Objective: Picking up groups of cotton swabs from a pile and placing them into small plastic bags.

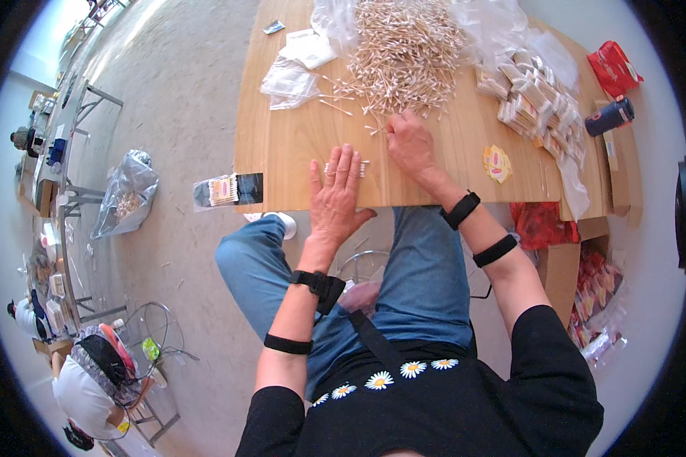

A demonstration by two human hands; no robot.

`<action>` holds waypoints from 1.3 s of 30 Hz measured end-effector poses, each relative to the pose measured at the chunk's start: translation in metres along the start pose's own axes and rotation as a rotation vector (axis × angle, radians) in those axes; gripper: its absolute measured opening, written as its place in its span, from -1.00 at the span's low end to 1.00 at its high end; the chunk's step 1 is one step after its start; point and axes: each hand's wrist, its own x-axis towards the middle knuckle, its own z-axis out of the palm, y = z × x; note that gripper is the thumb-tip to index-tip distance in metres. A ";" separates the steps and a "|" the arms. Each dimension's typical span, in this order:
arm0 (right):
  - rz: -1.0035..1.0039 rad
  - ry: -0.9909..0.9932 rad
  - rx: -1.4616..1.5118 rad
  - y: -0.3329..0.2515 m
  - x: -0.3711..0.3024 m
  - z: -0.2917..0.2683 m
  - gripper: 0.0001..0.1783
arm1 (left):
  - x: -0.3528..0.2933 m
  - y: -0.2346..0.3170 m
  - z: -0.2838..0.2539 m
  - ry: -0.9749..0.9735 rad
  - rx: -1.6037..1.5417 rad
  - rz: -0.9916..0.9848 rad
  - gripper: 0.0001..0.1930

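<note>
My left hand [335, 190] lies flat on the wooden table [282, 145] near its front edge, fingers stretched out. Beneath those fingers is a small row of cotton swabs [363, 169], its white tips showing on both sides. My right hand [411, 145] is closed, with its fingers curled down at the near edge of a large heap of loose cotton swabs [411, 53]. What the right fingers hold, if anything, is hidden. Some stray swabs [335, 105] are scattered left of the heap.
Packed swab bundles [530, 103] are stacked at right, beside yellow printed cards [498, 164], a dark bottle [610, 116] and a red bag [614, 68]. A filled packet [223, 190] sits at the left table edge. Clear plastic bags [291, 80] lie far left. Another person [91, 388] sits at lower left.
</note>
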 end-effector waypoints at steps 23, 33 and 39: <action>-0.113 0.075 -0.003 0.010 0.038 -0.004 -0.93 | 0.000 0.001 0.004 0.047 0.029 -0.012 0.19; -0.134 0.055 -0.195 -0.006 0.044 -0.006 -0.90 | -0.002 -0.003 0.007 0.050 0.020 -0.004 0.21; -0.189 -0.063 0.104 -0.022 0.031 0.001 -0.93 | -0.002 -0.005 0.009 0.062 0.046 0.002 0.20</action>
